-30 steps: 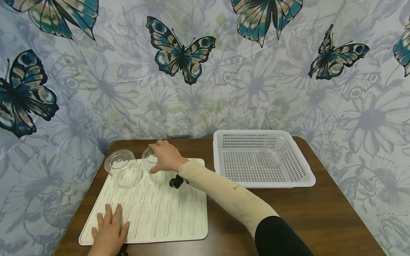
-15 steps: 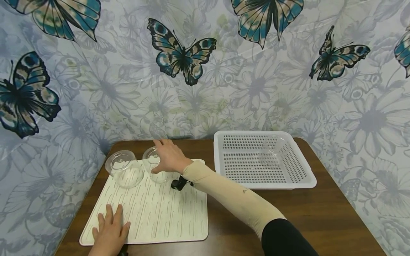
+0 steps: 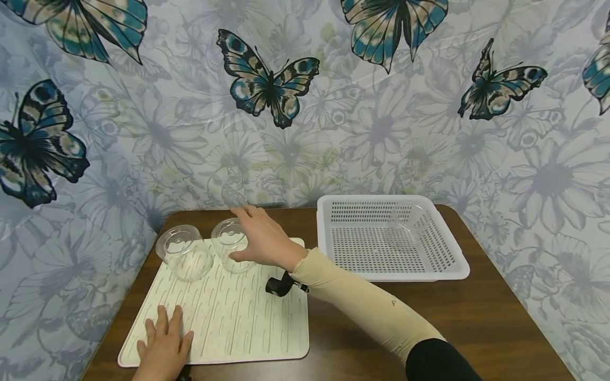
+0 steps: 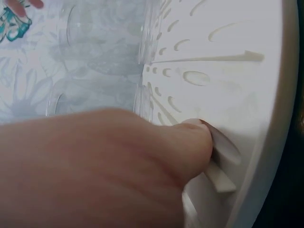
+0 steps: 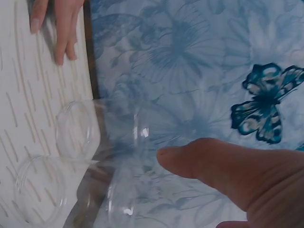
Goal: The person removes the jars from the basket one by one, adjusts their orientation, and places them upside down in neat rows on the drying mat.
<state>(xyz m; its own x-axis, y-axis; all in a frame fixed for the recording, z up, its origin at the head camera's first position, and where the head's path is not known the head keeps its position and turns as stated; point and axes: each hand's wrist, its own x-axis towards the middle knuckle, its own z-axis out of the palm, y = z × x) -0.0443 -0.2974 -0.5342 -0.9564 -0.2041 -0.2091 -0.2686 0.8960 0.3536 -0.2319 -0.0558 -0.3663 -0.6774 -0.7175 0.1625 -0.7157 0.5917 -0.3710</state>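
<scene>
Two clear containers stand side by side at the back of a cream ridged mat (image 3: 248, 317). Both the left container (image 3: 183, 259) and the right container (image 3: 230, 241) look like bowls turned upside down. Above the mat, beside the right container, hovers my right hand (image 3: 269, 238) with thumb and fingers spread. The right wrist view shows its thumb (image 5: 190, 156) apart from both containers. My left hand (image 3: 164, 344) rests on the mat's front left corner, fingers spread; its thumb (image 4: 190, 142) lies on the ridges in the left wrist view.
A white perforated basket (image 3: 371, 275) stands at the back right of the brown table (image 3: 429, 312). Inside it, a clear container (image 3: 401, 225) is faintly visible. A butterfly-print cloth (image 3: 295, 153) hangs behind the table.
My right hand has drawn off the right container, moving slightly to the right with its fingers loosened. Both containers keep their places. My left hand has not moved.
</scene>
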